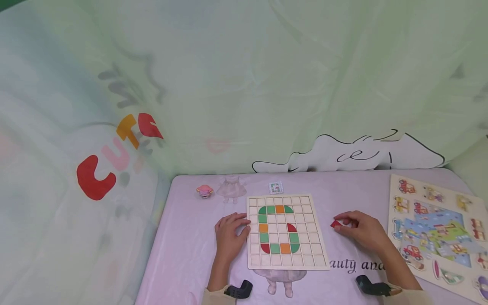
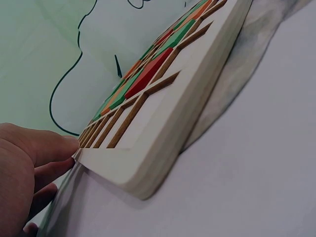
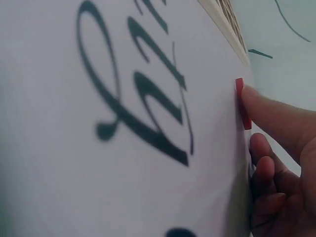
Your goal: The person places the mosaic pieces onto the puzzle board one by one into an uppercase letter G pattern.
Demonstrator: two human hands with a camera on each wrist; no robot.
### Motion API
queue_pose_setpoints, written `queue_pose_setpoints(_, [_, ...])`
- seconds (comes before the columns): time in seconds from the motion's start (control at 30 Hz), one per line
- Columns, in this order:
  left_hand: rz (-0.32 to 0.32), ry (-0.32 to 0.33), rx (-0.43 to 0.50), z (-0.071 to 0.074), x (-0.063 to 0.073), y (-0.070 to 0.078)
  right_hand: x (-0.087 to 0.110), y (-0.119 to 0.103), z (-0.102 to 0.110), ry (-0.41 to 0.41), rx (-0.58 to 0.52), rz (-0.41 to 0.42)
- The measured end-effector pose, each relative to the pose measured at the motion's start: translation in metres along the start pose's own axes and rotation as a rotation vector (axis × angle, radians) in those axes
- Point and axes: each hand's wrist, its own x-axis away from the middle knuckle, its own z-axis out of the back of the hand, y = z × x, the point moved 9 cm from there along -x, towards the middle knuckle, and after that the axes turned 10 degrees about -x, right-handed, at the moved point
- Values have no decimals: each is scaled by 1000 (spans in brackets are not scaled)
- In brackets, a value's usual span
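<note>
A wooden grid board point(image 1: 318, 258) lies on the table with green, orange and red tiles point(image 1: 285, 248) set in its squares, forming a G-like outline. My left hand point(image 1: 231, 234) rests at the board's left side, fingertips and thumb touching its edge. In the left wrist view the thumb point(image 2: 64, 147) lies against the board's rim point(image 2: 148, 168). Right of the board, my right hand point(image 1: 362, 231) pinches a small red tile point(image 1: 335, 223) between thumb and fingers, low over the table. The red tile point(image 3: 243, 104) shows edge-on in the right wrist view.
A small card point(image 1: 275, 187) with a similar G pattern lies behind the board. A pink toy point(image 1: 205, 191) sits at the back left. On the right, a wooden picture-puzzle board point(image 1: 394, 186) bears colourful sheets point(image 1: 438, 233). A curtain point(image 1: 244, 84) hangs behind the table.
</note>
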Motion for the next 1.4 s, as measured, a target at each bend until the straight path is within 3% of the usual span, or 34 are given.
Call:
queue_pose_setpoints(0.63, [0,-2,3,1,2,-1,-2,7,-4,7,-10,-20])
queue_pose_setpoints(0.97, [-8,2,7,2,0,2,-4,-6,-9,-40,-29,-43])
queue_pose_setpoints(1.13, [-3,-1,14,2,0,2,-4,-15,-21,-58,-125,-39])
queue_pose_setpoints(1.4, [3,-5,3,3,0,3,-7,-26,-48,-139,-479,-63])
